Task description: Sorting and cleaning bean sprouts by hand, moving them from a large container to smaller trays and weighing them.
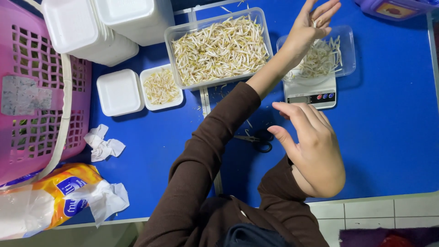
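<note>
**Sprouts held above the scale tray**

Head view: The person's left hand (313, 25) reaches across the body toward the far edge of the blue surface (388, 128), its fingers pinched on a few bean sprouts (315, 22) just above a clear tray of sprouts (340, 57). That tray rests on a small white kitchen scale (311, 93), likely so that each pinch registers as weight. The right hand (311, 151) hovers nearer the body, over the near middle of the surface, fingers straight and loosely together, holding nothing; it hangs above a pair of dark scissors (260, 142) lying flat on the surface.

Just left of the scale, a large clear tub (219, 45) heaped with sprouts stands within easy reach, apparently the supply. Further left, toward the far left corner, an open white foam box (160, 87) holds a smaller portion of sprouts, its lid half (120, 91) lying empty beside it. Stacks of closed white foam boxes (91, 27) sit at the far left corner, partly over a pink slotted basket (36, 105) at the left edge. Crumpled tissue (103, 144) lies on the surface near the basket, and an orange pack of tissues (59, 196) rests at the near left corner.
</note>
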